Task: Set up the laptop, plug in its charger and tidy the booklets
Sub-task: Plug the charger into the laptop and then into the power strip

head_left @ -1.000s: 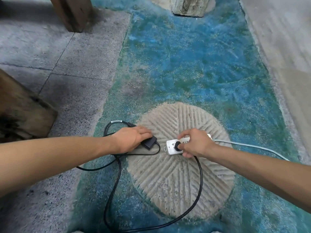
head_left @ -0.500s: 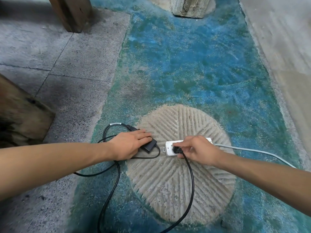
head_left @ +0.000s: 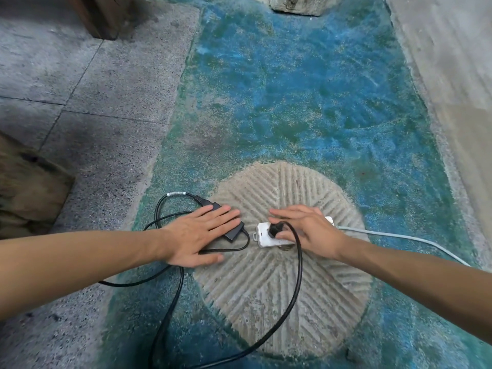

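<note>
Two bare forearms reach in from the lower corners, no sleeves showing anywhere up to the frame edge. The left hand [head_left: 198,233] and right hand [head_left: 310,230] wear nothing: no gloves, rings, watch or wristband (both wrists are in plain sight). The fingers [head_left: 226,218] have short, unpainted nails, as far as the wide-angle view lets one tell.
</note>
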`<control>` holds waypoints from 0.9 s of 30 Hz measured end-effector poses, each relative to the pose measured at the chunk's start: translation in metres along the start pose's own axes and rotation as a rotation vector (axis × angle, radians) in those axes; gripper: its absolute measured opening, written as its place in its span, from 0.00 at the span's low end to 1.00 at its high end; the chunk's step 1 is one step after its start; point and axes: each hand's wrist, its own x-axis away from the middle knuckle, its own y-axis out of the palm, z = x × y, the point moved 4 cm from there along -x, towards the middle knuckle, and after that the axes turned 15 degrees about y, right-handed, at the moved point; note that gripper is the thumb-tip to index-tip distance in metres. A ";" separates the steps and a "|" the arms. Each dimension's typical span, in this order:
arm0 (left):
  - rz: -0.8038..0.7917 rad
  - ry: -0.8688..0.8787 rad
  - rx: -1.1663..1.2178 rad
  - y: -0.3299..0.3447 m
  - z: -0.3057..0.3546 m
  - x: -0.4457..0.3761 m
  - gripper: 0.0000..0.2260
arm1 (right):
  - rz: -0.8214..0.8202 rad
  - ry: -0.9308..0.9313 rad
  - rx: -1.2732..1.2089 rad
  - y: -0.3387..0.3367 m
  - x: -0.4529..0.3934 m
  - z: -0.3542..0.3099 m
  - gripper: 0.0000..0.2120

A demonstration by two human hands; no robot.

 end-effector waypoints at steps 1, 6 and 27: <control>0.004 0.006 -0.003 0.001 -0.001 -0.001 0.36 | -0.011 -0.001 -0.014 0.000 -0.003 0.002 0.20; 0.055 0.031 -0.006 0.005 -0.003 -0.004 0.36 | -0.017 -0.041 0.049 0.008 -0.004 0.004 0.22; 0.121 0.042 -0.008 0.013 -0.007 -0.010 0.37 | -0.002 -0.027 0.155 0.012 -0.001 0.007 0.27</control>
